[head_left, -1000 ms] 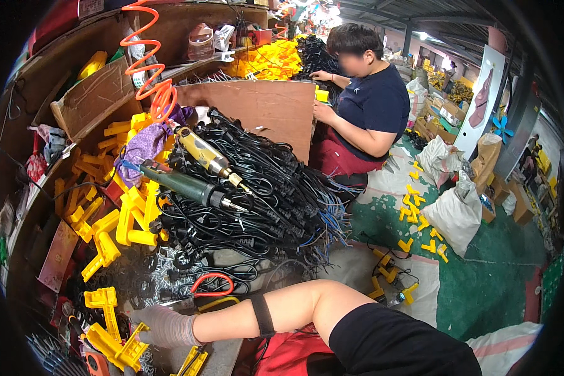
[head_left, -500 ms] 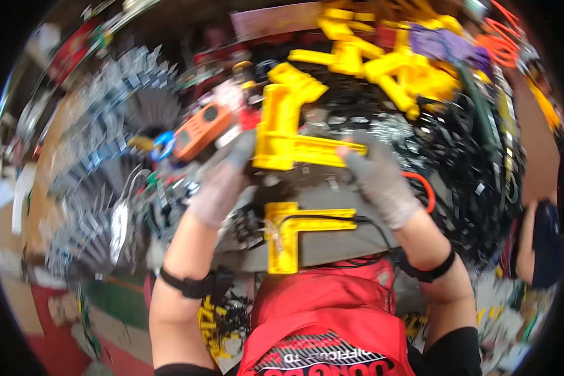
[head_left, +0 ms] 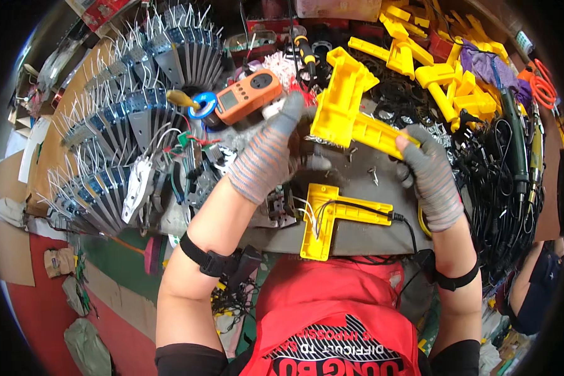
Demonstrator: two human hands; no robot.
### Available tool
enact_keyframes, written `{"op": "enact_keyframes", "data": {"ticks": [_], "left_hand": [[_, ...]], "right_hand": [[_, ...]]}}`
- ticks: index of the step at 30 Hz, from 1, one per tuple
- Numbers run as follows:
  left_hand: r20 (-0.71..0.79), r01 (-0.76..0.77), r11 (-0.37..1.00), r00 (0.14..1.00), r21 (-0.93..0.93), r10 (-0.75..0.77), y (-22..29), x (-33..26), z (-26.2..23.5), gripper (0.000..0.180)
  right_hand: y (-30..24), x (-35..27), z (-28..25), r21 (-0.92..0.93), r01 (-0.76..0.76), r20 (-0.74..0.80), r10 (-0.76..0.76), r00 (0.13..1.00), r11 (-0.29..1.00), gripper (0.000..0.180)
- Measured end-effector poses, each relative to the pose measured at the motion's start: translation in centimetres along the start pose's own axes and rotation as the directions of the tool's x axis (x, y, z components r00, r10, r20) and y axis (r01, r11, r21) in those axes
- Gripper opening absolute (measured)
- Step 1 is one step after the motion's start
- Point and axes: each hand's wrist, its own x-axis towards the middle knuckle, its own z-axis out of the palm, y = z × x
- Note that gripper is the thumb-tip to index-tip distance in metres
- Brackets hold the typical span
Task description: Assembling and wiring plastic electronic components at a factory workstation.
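Observation:
My right hand [head_left: 433, 178], in a grey striped glove with the thumb tip bare, grips the handle end of a yellow plastic tool housing half [head_left: 335, 116]. The piece hangs tilted above the bench, its ribbed hollow side toward me. My left hand [head_left: 263, 156], gloved alike, is beside its wide end with fingers stretched out and holds nothing; a small gap shows between them. Nearer to me, a second yellow housing half [head_left: 318, 229] lies hollow side up on the bench. A black cord [head_left: 408, 229] runs along its handle, and thin white wires rest in its wide part.
Rows of grey metal parts with wires [head_left: 150, 113] fill the left. An orange meter [head_left: 249, 97], a blue solder spool [head_left: 203, 104] and a screwdriver [head_left: 304, 53] sit further back. Yellow housings [head_left: 464, 94] pile up at far right, above black cords [head_left: 482, 194]. Loose screws [head_left: 373, 175] lie mid-bench.
The whole view has shifted, and the scene is sharper now. My left hand, earlier against the housing's wide end, is now slightly apart from it. The right hand keeps its grip on the handle.

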Motion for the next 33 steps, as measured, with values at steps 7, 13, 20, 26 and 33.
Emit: {"op": "enact_keyframes", "data": {"ticks": [7,13,20,26,33], "left_hand": [[0.015,-0.081,0.996,0.997,0.046,0.080,0.7,-1.1,1.5,0.064],[-0.048,-0.134,0.942,0.987,0.308,0.156,0.8,-2.5,1.3,0.056],[-0.117,-0.204,0.921,0.960,0.333,0.255,0.9,-6.1,3.6,0.056],[0.163,-0.332,0.871,0.943,0.362,0.291,2.4,-7.4,5.4,0.062],[0.055,-0.232,0.523,0.942,0.820,0.331,-1.2,-9.0,3.7,0.050]], "right_hand": [[-1.1,-0.9,0.2,-0.135,0.039,0.069,-0.030,0.997,0.990,0.022],[-1.7,-2.5,-0.1,-0.177,0.111,0.100,-0.094,0.990,0.978,0.022],[-2.8,-5.0,-1.2,-0.101,-0.138,0.515,0.170,0.840,0.985,0.046],[-4.8,-7.6,-1.5,-0.204,0.013,0.369,0.064,0.927,0.979,0.045],[2.0,-9.1,-4.6,-0.496,0.061,0.029,-0.054,0.998,0.866,0.030]]}}
